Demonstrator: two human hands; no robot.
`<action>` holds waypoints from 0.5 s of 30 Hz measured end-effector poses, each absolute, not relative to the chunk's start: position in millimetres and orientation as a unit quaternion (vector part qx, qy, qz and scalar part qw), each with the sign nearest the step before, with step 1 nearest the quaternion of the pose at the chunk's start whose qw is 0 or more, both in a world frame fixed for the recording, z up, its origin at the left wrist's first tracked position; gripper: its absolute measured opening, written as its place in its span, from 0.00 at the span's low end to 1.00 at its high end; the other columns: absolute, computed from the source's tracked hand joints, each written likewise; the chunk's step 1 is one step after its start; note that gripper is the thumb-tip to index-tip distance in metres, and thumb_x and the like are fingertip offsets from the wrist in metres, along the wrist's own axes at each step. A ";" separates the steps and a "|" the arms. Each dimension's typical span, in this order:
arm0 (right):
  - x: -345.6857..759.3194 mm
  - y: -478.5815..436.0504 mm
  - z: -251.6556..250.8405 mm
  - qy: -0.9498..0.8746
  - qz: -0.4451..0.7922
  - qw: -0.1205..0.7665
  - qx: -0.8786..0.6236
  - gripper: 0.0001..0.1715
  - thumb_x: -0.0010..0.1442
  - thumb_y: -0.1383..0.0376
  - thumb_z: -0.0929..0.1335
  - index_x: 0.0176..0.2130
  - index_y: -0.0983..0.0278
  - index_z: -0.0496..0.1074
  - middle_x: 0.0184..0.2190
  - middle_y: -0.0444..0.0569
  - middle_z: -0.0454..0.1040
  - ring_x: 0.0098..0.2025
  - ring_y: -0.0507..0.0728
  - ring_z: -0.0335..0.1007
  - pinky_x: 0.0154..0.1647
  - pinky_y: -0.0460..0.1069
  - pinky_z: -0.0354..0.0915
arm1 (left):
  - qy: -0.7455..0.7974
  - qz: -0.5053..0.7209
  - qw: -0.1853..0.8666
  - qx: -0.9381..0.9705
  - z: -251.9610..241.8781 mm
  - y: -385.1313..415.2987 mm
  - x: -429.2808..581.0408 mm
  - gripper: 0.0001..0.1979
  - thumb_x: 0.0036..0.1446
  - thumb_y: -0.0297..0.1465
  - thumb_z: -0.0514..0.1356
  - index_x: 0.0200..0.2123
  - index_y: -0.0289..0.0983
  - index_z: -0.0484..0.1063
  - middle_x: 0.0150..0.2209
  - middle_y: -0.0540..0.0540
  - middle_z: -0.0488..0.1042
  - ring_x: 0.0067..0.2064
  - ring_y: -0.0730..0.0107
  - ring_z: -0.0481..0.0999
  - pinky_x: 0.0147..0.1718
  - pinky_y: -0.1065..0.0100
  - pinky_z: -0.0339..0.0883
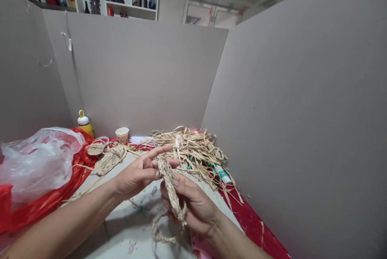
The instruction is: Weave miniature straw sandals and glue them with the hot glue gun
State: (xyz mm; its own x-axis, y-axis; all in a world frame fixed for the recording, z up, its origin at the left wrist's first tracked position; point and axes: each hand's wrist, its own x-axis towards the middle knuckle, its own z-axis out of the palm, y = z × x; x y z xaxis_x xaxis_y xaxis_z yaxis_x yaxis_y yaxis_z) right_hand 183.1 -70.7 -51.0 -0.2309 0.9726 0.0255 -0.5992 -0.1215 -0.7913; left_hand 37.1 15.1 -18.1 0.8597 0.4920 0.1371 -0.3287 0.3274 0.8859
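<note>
Straw braid (pixel 169 188) is gripped by 2 hands: left hand (pixel 137 175) pinches its top, right hand (pixel 193 206) clasps its middle above the bench (pixel 133 226); no legible writing.

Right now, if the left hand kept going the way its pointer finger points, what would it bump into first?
Probably the loose straw pile. The left hand points right and away, straight at it, though depth is hard to judge.

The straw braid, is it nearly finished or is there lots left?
Done: a coiled straw piece lies on the table. In hand: left hand and right hand hold a straw braid. Probably left: a big pile of loose straw.
</note>
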 end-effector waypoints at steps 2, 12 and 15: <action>180.2 -70.9 -52.7 -0.357 0.714 0.538 -0.271 0.26 0.41 0.50 0.78 0.30 0.63 0.68 0.17 0.36 0.65 0.14 0.45 0.57 0.13 0.39 0.57 | 0.080 0.257 0.803 0.532 -19.4 15.6 36.6 0.30 0.45 0.24 0.69 0.54 0.38 0.70 0.43 0.42 0.79 0.39 0.67 0.78 0.44 0.65 0.66; 221.6 -62.0 -38.3 -0.435 0.535 0.592 -0.416 0.17 0.55 0.53 0.73 0.34 0.65 0.79 0.31 0.47 0.79 0.32 0.52 0.72 0.34 0.45 0.67 | 0.195 0.351 0.710 0.579 0.2 19.3 27.4 0.13 0.41 0.25 0.70 0.34 0.33 0.74 0.28 0.50 0.75 0.27 0.75 0.71 0.28 0.71 0.65; 232.0 -64.1 -31.2 -0.454 0.474 0.616 -0.435 0.25 0.57 0.46 0.70 0.36 0.65 0.80 0.33 0.51 0.79 0.33 0.54 0.73 0.36 0.48 0.67 | 0.207 0.350 0.708 0.577 0.4 21.9 26.5 0.15 0.42 0.25 0.70 0.35 0.34 0.73 0.28 0.50 0.74 0.26 0.76 0.71 0.26 0.71 0.65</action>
State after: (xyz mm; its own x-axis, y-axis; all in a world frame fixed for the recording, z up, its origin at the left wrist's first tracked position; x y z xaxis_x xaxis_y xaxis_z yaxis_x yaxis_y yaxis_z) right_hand 232.0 -64.1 -31.2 0.1383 0.9795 0.1465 -0.1895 0.1714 -0.9668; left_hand 26.5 21.9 0.4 0.6693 0.7348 0.1103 -0.2566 0.0892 0.9624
